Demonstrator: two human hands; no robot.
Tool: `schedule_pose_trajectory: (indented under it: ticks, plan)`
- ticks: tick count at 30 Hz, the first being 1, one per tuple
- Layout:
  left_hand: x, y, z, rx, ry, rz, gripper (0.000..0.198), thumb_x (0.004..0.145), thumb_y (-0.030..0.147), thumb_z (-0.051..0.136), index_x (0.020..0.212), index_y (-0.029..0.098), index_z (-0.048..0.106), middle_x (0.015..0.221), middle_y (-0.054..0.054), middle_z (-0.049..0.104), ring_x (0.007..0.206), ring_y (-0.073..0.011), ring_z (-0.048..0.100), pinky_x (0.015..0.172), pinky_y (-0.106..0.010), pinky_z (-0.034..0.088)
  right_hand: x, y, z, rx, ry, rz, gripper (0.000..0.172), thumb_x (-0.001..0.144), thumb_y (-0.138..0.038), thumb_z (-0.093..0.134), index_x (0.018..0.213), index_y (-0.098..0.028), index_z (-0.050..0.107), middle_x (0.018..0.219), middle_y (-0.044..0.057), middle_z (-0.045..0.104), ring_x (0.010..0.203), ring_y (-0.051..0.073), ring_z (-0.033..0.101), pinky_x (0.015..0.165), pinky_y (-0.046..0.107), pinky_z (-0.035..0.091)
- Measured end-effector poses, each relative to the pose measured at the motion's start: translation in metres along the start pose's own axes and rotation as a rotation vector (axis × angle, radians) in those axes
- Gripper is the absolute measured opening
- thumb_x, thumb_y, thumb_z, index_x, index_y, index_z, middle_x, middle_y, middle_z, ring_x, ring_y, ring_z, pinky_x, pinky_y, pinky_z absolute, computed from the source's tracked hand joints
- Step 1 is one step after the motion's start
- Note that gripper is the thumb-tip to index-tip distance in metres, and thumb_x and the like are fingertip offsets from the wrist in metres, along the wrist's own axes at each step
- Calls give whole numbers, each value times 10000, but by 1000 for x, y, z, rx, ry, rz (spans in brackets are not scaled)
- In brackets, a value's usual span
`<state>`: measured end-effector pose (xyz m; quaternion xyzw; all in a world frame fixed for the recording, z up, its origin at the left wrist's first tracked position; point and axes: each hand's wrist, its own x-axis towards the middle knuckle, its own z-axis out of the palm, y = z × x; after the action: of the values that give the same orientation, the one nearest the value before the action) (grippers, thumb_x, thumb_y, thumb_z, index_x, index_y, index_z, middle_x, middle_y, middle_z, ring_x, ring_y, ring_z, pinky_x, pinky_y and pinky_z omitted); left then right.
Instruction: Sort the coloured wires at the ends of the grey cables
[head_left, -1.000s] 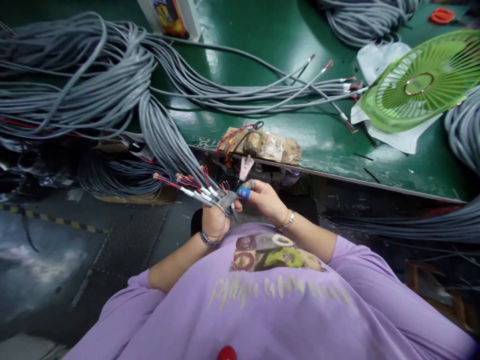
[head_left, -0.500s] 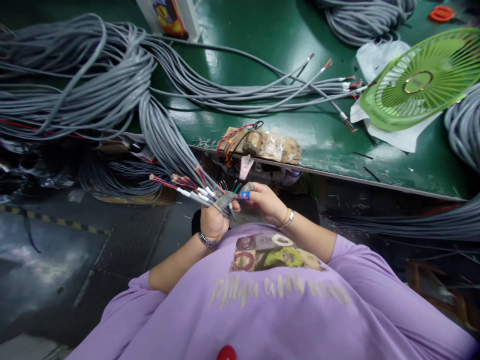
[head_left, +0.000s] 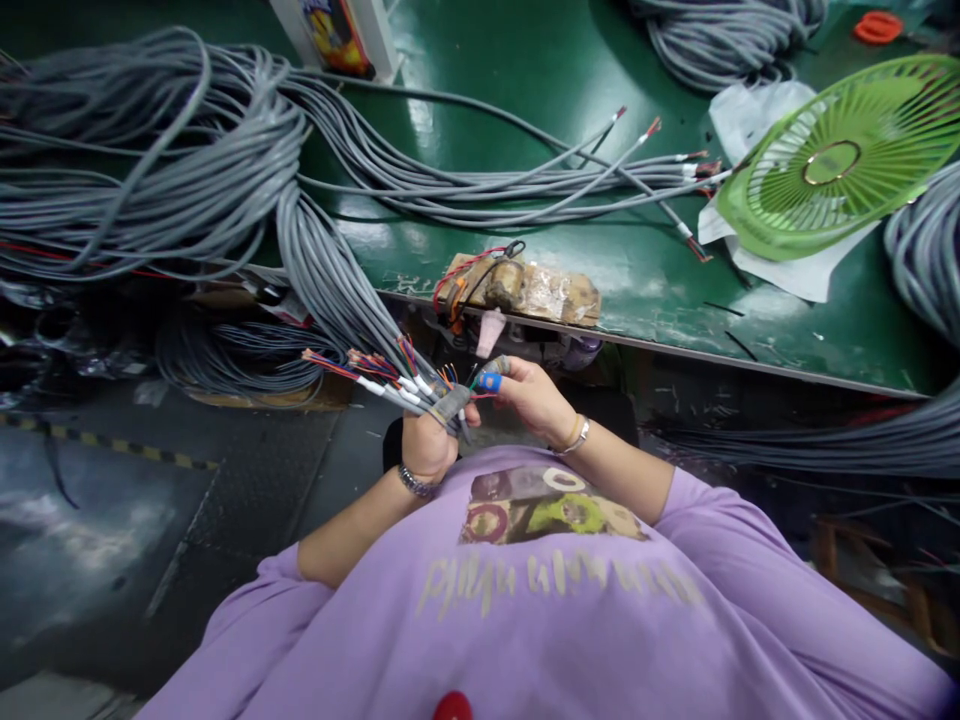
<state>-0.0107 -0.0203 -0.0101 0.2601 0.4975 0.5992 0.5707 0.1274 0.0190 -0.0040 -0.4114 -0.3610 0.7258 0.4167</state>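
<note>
Just in front of my purple shirt, my left hand is closed around the end of a bundle of grey cables. Several cable ends with white sleeves and stripped coloured wires stick out to the left of that hand. My right hand pinches thin coloured wires at a cable end beside the left hand's fingers. Grey wrapping covers a finger of the left hand, and blue tape wraps a right-hand finger.
A green table carries a big grey cable coil and cables with stripped ends. A green fan stands at the right on white paper. A taped brown block with red and black leads sits at the table's front edge.
My right hand's fingers have shifted slightly up at the wires, and the blue tape shows more fully. My left hand keeps its hold on the cables.
</note>
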Motion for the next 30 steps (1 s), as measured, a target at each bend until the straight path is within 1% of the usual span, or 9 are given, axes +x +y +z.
schedule_pose_trajectory:
  ticks: [7,11,14,16,18,21,24,26,30]
  plan:
    - [0,1,2,-18,46,-3,239,637,325,786,613,164,611,475,30,602,415,-104,565,456,-225,483,-4,6,1,3,56,-56,201,609,-286,767,647,-157,617,579,-42,558,524,68,429,518,223,333]
    - [1,2,0,-22,18,-25,212,615,297,782,608,166,615,440,34,579,390,-106,544,426,-223,465,-3,7,-7,89,61,-15,253,657,-357,756,676,-162,596,560,-56,505,508,61,405,514,218,342]
    - [2,6,0,-23,-25,-42,218,599,285,778,560,166,600,414,32,554,368,-101,521,403,-218,439,5,4,-16,162,111,-16,337,695,-460,749,728,-165,588,606,-53,517,507,52,397,513,210,358]
    - [3,11,0,-30,-62,-61,234,588,280,780,526,164,587,408,28,546,363,-96,514,394,-212,425,14,-1,-21,178,112,6,398,702,-526,744,767,-166,589,647,-42,549,506,50,402,506,206,360]
    - [6,15,1,-26,-107,-95,228,576,271,785,523,160,593,401,29,539,354,-90,502,390,-208,418,23,-5,-23,170,79,65,449,723,-592,713,792,-164,594,681,-22,580,511,56,427,499,207,366]
    - [11,20,2,10,-191,-156,212,571,272,784,539,154,610,390,28,530,337,-90,486,375,-209,403,35,-12,-20,151,-19,146,508,762,-660,645,812,-155,617,714,3,603,521,66,464,487,209,370]
    - [17,24,2,35,-267,-213,221,567,283,777,533,150,604,380,22,522,324,-91,473,359,-208,385,41,-16,-14,162,-106,124,510,757,-661,656,832,-157,628,720,-2,597,516,60,448,485,205,359]
    - [21,26,3,42,-310,-242,245,563,287,776,510,152,579,364,23,505,319,-92,467,357,-207,382,42,-18,-10,172,-126,76,487,736,-633,697,825,-159,620,710,-13,585,515,53,422,485,198,342]
    - [26,30,5,36,-358,-262,265,558,299,778,506,152,564,348,26,486,312,-94,461,359,-210,391,40,-18,-8,199,-75,61,462,718,-603,717,798,-166,588,663,-29,553,509,51,386,479,190,317]
